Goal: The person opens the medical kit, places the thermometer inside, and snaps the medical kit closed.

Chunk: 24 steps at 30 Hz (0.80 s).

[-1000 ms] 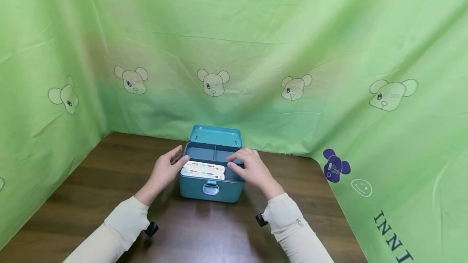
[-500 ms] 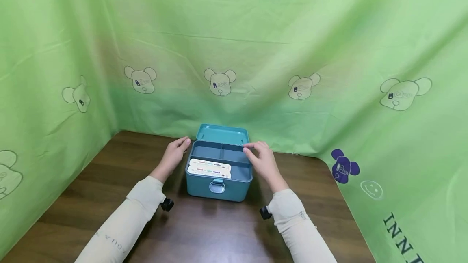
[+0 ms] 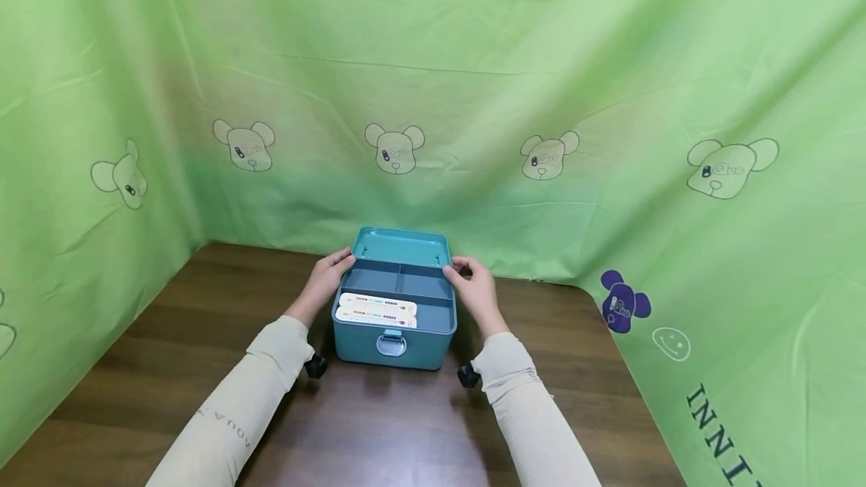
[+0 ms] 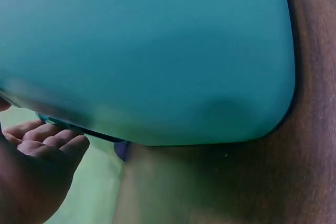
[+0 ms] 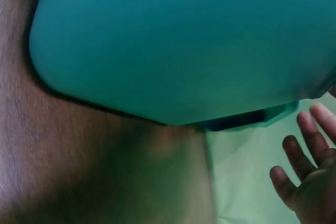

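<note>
A teal storage box [image 3: 426,348] sits on the table with its lid [image 3: 401,245] folded back behind it. Two white cases with coloured print [image 3: 376,313] lie side by side in its front compartment, at the left. My left hand [image 3: 325,280] is at the lid's left rear corner, fingertips touching the edge; in the left wrist view, its fingers [image 4: 55,142] are bent loosely behind the box wall. At the opposite corner is my right hand [image 3: 475,290], thumb and index near the lid's edge. The right wrist view shows its other fingers [image 5: 296,156] spread and apart from the box.
The brown wooden table [image 3: 379,427] extends in front of the box and to both sides. A green curtain [image 3: 473,96] with bear prints hangs close behind the lid and along both sides. A silver latch [image 3: 391,344] is on the box's front.
Both hands have moved from the box's front compartment back to the lid's two sides. The cases stay in the box, and the lid still stands folded back.
</note>
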Available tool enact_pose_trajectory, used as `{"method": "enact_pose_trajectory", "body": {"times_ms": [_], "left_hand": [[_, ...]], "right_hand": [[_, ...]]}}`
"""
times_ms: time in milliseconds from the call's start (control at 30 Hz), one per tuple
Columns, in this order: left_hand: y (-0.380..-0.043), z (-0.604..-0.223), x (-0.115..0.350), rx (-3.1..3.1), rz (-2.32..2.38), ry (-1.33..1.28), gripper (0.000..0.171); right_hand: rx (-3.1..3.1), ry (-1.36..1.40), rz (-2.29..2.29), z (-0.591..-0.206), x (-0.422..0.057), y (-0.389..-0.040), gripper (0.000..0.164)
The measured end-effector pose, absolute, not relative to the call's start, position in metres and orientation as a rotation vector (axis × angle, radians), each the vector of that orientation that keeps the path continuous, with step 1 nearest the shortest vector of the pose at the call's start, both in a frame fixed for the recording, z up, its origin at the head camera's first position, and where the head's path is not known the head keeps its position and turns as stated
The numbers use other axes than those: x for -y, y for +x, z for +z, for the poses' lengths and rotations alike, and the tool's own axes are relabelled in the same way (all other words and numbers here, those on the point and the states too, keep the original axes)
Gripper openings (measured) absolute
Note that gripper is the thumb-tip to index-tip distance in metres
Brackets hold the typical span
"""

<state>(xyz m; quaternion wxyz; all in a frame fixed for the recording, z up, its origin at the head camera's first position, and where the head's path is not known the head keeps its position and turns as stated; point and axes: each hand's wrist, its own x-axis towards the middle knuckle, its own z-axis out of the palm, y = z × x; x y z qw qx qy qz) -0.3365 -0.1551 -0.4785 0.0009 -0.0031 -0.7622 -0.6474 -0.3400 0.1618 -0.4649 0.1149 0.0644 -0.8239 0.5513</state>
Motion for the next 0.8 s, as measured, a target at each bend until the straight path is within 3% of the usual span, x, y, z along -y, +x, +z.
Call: {"method": "enact_pose_trajectory", "body": {"times_ms": [267,800], "left_hand": [[-0.336,-0.488,0.153,2.284,-2.203,-0.054,0.06],[-0.336,-0.491,0.156,2.272,-2.155,-0.136,0.06]], "right_hand": [[2.47,0.081,1.881,-0.467,-0.161,-0.34,0.051],[2.365,0.036,2.106,-0.47,-0.157,-0.34,0.053]]}}
